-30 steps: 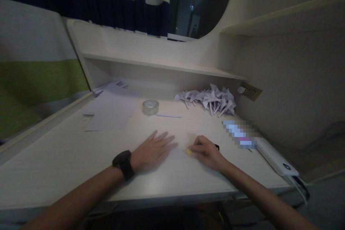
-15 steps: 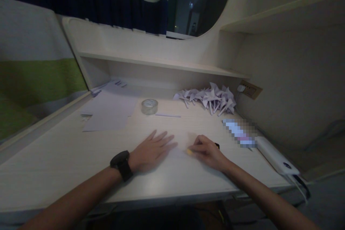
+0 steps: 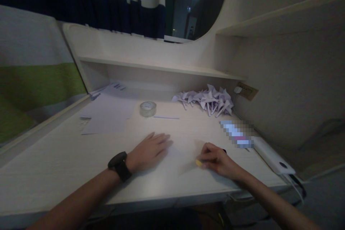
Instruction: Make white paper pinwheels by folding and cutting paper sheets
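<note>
— Left hand (image 3: 147, 150)?
— Flat and spread on a pale paper sheet (image 3: 176, 158) at lower centre of the desk (image 3: 54, 165), gripping nothing; black watch (image 3: 119, 165) on the wrist.
— Right hand (image 3: 217, 159)?
— Lower right of centre, fingers pinched narrow on a small yellow-tipped tool (image 3: 198, 163), tip touching the sheet.
— Behind?
— Tape roll (image 3: 147, 109) mid-frame, folded paper pinwheels (image 3: 207, 100) toward upper right.

A roll of tape (image 3: 147, 109) is seen mid-desk near the back edge, loose sheets (image 3: 107, 115) toward the left edge, and folded pinwheels (image 3: 207, 101) are piled in the back right corner.
</note>
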Demonstrator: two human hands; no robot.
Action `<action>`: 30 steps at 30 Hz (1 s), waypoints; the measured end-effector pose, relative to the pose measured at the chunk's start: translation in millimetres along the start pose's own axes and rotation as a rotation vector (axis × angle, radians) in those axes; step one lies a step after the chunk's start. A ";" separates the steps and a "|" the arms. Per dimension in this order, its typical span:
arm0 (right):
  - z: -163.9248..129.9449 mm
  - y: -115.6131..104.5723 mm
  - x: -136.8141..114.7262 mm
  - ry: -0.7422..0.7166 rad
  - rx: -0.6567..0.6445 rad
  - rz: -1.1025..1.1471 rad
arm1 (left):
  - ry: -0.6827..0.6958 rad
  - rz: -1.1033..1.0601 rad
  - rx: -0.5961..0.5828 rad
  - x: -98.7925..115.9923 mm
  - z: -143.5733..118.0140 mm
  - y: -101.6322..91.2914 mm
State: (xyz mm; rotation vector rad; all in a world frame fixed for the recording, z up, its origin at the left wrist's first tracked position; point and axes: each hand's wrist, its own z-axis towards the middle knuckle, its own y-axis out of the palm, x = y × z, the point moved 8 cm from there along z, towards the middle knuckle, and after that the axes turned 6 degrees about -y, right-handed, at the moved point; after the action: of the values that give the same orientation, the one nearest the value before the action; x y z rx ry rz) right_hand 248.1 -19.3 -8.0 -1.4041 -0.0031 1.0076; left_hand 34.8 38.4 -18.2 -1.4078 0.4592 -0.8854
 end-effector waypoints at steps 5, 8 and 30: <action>3.4 -1.8 1.2 0.025 -0.002 0.036 | 0.041 -0.011 -0.016 -9.7 8.4 -18.9; 5.8 -5.7 3.5 0.039 0.006 0.041 | 0.069 -0.040 -0.091 -15.6 15.4 -22.7; 8.2 -15.9 29.2 0.109 -0.030 0.040 | 0.015 0.010 -0.310 2.1 33.6 -14.4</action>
State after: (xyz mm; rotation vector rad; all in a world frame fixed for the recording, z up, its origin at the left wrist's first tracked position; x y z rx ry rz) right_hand 270.5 6.7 -9.1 -1.4898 0.0913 0.9665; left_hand 57.4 59.6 1.2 -1.6800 0.6353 -0.8419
